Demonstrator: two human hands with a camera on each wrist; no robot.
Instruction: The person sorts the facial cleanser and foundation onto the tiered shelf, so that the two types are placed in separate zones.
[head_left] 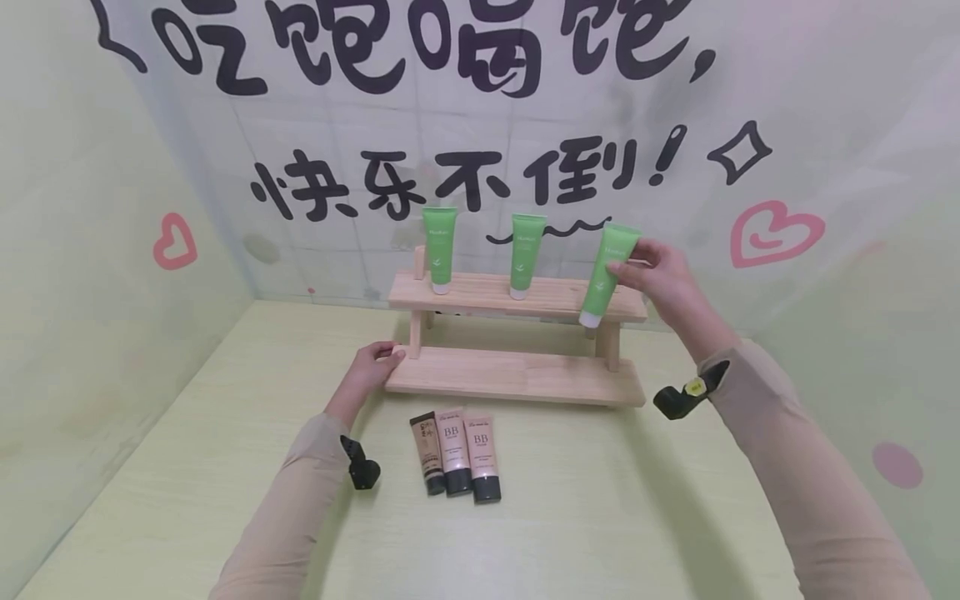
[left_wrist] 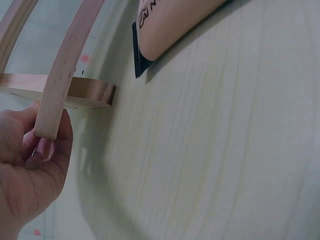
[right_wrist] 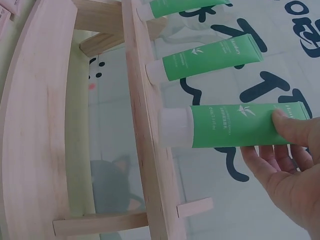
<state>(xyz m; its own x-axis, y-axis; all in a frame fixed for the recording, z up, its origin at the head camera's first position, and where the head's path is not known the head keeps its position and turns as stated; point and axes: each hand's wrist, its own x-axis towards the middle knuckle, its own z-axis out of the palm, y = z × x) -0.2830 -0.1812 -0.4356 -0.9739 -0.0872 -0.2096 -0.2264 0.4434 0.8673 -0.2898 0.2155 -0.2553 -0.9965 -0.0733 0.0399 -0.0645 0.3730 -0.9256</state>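
My right hand (head_left: 660,273) grips a green tube (head_left: 609,271) with a white cap, tilted slightly, cap down at the right end of the wooden rack's upper shelf (head_left: 480,293). In the right wrist view the thumb lies on one side of that tube (right_wrist: 235,125) and the fingers on the other. Whether its cap touches the shelf I cannot tell. Two more green tubes, one at left (head_left: 440,250) and one in the middle (head_left: 527,254), stand on their caps there. My left hand (head_left: 371,367) pinches the left end of the lower shelf (head_left: 510,375), thumb on top.
In front of the rack, on the pale wood-grain table (head_left: 570,533), lie a brown tube (head_left: 427,450) and two pink BB cream tubes, one in the middle (head_left: 453,446) and one at right (head_left: 482,454). A printed backdrop (head_left: 465,117) rises behind, with side walls left and right.
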